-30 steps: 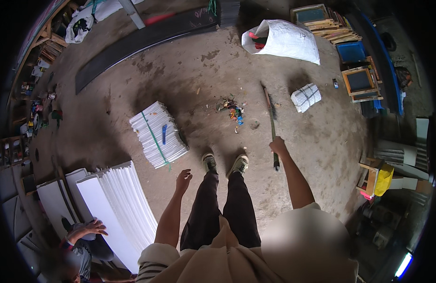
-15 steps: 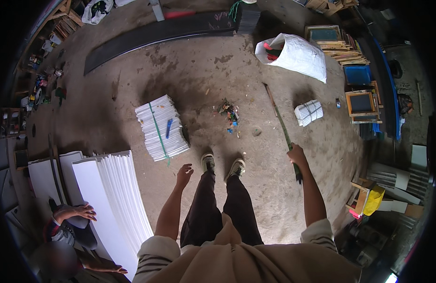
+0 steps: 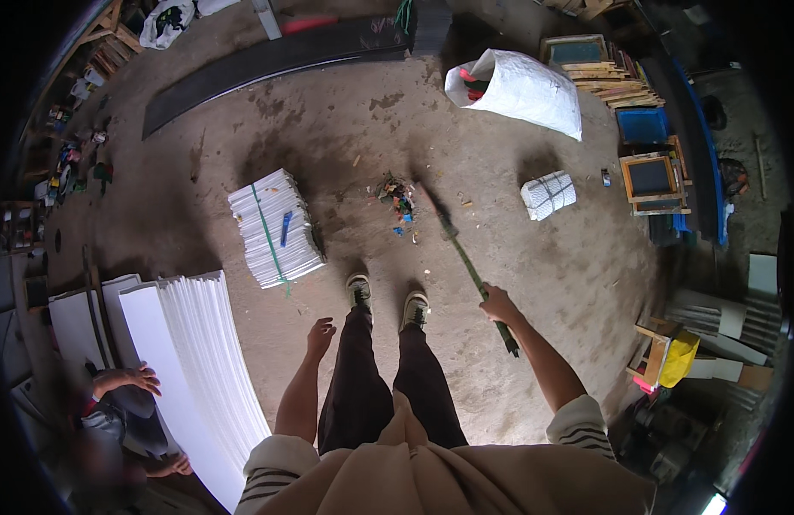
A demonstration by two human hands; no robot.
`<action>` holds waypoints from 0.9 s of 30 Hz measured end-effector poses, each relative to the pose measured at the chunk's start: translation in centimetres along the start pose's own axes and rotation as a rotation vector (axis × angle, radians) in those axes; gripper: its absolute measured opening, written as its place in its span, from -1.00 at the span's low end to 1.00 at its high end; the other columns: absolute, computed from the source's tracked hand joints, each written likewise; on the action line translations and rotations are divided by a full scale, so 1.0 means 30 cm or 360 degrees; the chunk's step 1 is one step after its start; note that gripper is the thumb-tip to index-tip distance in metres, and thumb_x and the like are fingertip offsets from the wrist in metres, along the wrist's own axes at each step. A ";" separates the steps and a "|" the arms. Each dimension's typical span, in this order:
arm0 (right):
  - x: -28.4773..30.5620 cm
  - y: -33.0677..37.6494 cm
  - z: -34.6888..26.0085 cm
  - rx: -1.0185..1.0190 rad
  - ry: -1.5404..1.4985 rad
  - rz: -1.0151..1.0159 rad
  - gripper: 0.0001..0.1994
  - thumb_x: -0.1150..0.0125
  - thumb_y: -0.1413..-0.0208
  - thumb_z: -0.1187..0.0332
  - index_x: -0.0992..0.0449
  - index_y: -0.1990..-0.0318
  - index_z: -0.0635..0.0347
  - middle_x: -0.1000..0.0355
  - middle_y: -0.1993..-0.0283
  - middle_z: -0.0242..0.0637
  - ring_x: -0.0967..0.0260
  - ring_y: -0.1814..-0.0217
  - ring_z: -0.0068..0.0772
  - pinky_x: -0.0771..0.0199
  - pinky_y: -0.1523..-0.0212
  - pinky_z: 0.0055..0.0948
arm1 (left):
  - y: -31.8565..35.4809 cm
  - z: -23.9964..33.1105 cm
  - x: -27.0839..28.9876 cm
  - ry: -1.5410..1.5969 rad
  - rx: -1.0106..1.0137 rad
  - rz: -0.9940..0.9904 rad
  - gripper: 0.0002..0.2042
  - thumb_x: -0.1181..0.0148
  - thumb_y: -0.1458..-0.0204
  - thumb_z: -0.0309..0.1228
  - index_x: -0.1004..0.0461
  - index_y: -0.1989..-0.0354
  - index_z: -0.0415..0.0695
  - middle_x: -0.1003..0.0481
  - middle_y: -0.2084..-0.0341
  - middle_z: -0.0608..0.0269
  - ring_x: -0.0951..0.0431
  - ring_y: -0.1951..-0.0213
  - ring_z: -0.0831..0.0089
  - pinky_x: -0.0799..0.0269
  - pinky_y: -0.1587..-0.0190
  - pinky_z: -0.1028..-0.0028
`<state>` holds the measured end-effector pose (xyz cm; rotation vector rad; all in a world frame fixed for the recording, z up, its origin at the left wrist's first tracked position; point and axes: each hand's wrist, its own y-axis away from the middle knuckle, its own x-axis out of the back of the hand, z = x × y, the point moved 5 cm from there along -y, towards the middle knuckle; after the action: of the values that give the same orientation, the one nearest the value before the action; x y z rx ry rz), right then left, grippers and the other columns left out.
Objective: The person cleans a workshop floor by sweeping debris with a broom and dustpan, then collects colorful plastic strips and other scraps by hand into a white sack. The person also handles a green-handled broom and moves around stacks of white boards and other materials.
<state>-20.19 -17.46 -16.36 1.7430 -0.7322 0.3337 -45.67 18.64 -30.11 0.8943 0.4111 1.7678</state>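
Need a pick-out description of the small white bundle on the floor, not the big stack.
Start at the large white woven sack lying on the dirt floor. Just below it sits the small white strapped bundle, alone. Unlike the bigger white sheet stack with a green strap, it is compact, rounded and has no green strap.

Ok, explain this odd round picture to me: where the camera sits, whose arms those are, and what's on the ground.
The camera is worn on a person's head and looks straight down, so the wide lens bends everything into a circle. The arms from the bottom edge are the wearer's own. The right hand grips a long green-handled broom, its head by a small pile of colourful litter on the dirt floor. The left hand hangs empty. Nearby lie a strapped stack of white sheets and a white sack.
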 end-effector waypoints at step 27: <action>0.334 -0.008 0.209 0.0128 0.0601 0.0042 -0.66 -0.01 0.27 0.52 -0.32 0.20 0.29 -0.39 0.29 0.03 -0.37 0.16 -0.04 -0.42 0.23 -0.21 | 0.194 0.046 -0.209 0.0356 0.0169 0.0303 -0.64 -0.11 0.12 -0.38 -0.35 0.08 -0.11 -0.46 0.27 0.10 -0.45 0.18 0.39 -0.34 0.14 0.46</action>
<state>-13.30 -26.36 -12.71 1.6804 -0.4729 0.6963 -47.50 10.50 -27.72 0.8345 0.5851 2.0466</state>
